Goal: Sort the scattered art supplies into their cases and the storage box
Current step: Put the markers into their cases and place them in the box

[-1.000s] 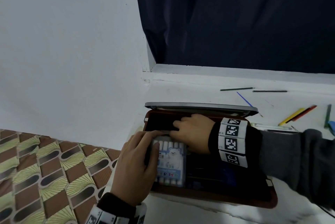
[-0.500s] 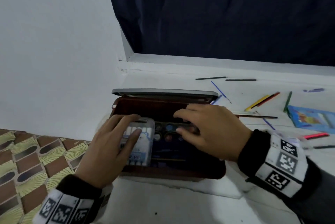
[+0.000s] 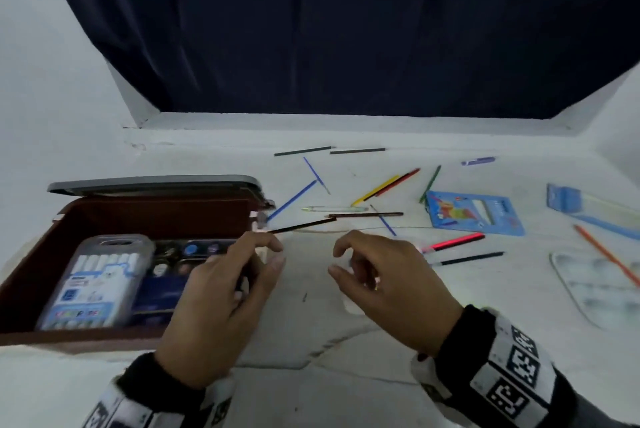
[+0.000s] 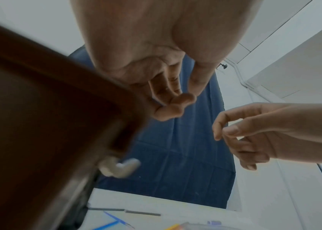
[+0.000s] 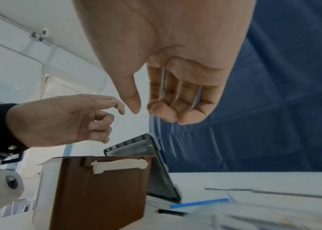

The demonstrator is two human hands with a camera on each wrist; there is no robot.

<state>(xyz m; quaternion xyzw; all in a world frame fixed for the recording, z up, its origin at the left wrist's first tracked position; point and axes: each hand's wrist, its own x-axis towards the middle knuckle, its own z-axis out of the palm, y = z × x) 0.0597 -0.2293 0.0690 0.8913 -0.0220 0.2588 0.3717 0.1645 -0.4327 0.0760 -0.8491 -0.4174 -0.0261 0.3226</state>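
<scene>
The brown storage box (image 3: 156,216) stands open at the left, its grey lid (image 3: 156,181) tipped back. Inside lie a clear marker case (image 3: 97,282) with white caps and a dark blue paint tin (image 3: 162,292). My left hand (image 3: 273,254) hovers over the box's right edge with fingers loosely curled and empty, as the left wrist view (image 4: 176,99) confirms. My right hand (image 3: 334,260) hangs over the bare table just to its right, also loosely curled and empty (image 5: 144,112). A dark pencil (image 3: 304,226) lies on the table just beyond my left fingertips.
Several loose pencils lie across the table behind and to the right, among them a red one (image 3: 453,242) and a blue one (image 3: 294,200). A blue pencil carton (image 3: 474,212), a clear ruler pouch (image 3: 588,209) and a clear palette (image 3: 606,289) sit at the right. A dark curtain (image 3: 346,29) hangs behind.
Both hands have come out of the box and moved right over the table. The marker case stays inside the box. The head view has swung right.
</scene>
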